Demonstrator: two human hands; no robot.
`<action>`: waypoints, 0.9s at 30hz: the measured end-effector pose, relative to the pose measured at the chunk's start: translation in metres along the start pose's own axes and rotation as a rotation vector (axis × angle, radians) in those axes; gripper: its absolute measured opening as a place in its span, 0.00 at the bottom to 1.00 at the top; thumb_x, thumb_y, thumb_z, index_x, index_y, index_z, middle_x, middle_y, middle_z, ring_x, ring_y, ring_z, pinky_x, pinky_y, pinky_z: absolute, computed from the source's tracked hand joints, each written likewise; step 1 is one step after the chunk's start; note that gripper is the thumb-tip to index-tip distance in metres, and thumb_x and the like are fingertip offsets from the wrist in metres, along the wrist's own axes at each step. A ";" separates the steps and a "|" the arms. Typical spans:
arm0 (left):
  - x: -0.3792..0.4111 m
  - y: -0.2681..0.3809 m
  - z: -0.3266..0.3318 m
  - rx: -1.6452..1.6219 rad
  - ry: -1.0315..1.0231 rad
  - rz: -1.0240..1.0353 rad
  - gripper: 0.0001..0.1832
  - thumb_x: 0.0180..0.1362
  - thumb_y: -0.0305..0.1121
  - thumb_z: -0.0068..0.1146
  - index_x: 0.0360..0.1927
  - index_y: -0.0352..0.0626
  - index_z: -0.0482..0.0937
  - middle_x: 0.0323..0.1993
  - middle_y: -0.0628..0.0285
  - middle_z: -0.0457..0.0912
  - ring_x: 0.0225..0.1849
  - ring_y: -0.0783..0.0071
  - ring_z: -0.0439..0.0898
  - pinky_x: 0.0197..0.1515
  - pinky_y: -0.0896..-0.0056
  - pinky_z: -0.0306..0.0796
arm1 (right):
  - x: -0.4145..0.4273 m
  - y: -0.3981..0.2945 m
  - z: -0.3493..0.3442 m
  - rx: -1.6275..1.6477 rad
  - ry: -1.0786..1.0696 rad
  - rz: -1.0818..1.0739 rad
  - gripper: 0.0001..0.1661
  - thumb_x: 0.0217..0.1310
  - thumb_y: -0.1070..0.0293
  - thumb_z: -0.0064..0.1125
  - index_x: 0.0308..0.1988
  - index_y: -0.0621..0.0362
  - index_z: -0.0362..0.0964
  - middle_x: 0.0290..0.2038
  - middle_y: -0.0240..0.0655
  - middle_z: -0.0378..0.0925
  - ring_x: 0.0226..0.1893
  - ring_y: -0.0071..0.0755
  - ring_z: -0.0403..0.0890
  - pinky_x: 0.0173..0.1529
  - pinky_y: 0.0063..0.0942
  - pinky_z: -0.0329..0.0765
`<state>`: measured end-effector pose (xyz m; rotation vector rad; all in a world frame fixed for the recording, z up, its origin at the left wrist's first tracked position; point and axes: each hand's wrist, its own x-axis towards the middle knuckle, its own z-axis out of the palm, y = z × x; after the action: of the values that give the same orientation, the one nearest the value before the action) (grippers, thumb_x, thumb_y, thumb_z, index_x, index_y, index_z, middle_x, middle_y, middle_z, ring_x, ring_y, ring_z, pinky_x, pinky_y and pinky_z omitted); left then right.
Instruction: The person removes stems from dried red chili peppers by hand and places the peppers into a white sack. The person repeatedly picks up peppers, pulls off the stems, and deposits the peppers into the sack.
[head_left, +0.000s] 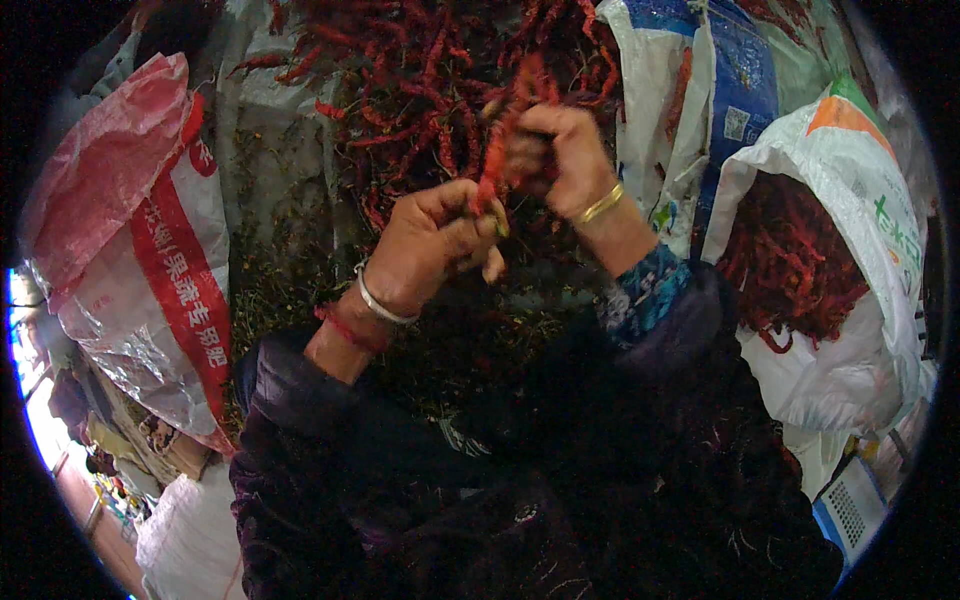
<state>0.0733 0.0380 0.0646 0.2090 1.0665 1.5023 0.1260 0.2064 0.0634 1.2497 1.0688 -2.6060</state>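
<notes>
Between my two hands is a dried red chili pepper (491, 169), with its greenish stem end at the fingers of my left hand (431, 244). The thumb and fingers of that hand are closed on it. My right hand (566, 154) is up and to the right, blurred, its fingers curled at the upper part of the red peppers; whether it grips one I cannot tell. Beneath and beyond both hands spreads a pile of dried red chili peppers (420, 97). Small stems and bits of debris (285, 300) are scattered over the grey sheet nearer to me.
On the right, an open white woven sack (892, 225) holds many dried red chilies (795, 255). A red and white plastic sack (180, 277) lies at the left. Blue and white sacks (739, 90) stand at the upper right. A perforated blue and white object (851, 510) is at the lower right.
</notes>
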 end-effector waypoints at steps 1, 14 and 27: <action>-0.004 0.006 0.003 -0.002 -0.086 -0.022 0.08 0.53 0.30 0.52 0.34 0.37 0.71 0.24 0.64 0.75 0.22 0.79 0.72 0.22 0.77 0.67 | 0.002 -0.007 -0.005 0.075 0.020 0.036 0.11 0.55 0.65 0.39 0.33 0.53 0.69 0.17 0.22 0.55 0.19 0.17 0.59 0.23 0.18 0.55; -0.002 0.003 -0.002 -0.129 0.054 -0.221 0.06 0.57 0.31 0.46 0.36 0.42 0.69 0.18 0.68 0.67 0.14 0.81 0.62 0.16 0.75 0.64 | 0.005 0.021 -0.034 -1.059 -0.449 -1.066 0.24 0.64 0.57 0.28 0.42 0.62 0.69 0.43 0.43 0.73 0.49 0.44 0.71 0.54 0.36 0.63; -0.007 0.004 0.005 0.210 0.051 -0.200 0.12 0.57 0.38 0.47 0.32 0.38 0.73 0.17 0.68 0.69 0.16 0.82 0.67 0.16 0.80 0.62 | 0.002 0.022 -0.038 -0.955 -0.472 -1.202 0.22 0.32 0.90 0.49 0.36 0.66 0.68 0.35 0.42 0.75 0.38 0.35 0.77 0.46 0.32 0.71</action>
<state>0.0754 0.0349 0.0730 0.2047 1.2499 1.2229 0.1576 0.2133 0.0327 -0.3467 2.9170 -1.9375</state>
